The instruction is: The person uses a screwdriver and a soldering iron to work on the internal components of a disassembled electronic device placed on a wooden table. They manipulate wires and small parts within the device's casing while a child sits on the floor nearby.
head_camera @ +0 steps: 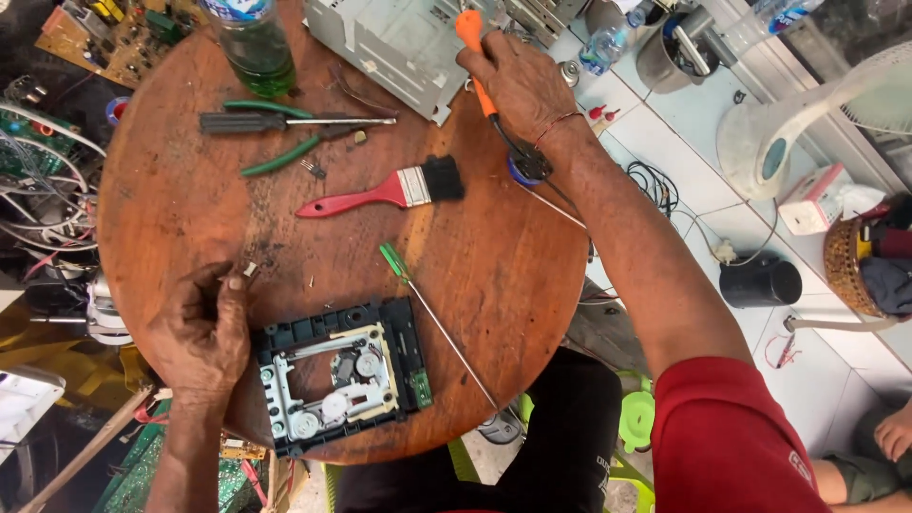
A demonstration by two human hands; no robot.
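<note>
My right hand (521, 84) is closed around an orange-handled tool with a dark cord (472, 36) at the far edge of the round wooden table (190, 218), next to a grey metal chassis (389, 43). My left hand (204, 332) pinches a small metal part (249, 270) near the table's left front. Just right of that hand lies a black disc-drive mechanism (342, 375) with white gears. A green-handled screwdriver (432, 318) lies beside it.
On the table are a red-handled paintbrush (385, 192), green-handled pliers (280, 142), a black-handled screwdriver (275, 122) and a bottle of green liquid (255, 47). Circuit boards (114, 33) and wires crowd the left. A white fan (817, 114), a black pot (760, 282) and a basket (869, 261) stand on the tiled floor.
</note>
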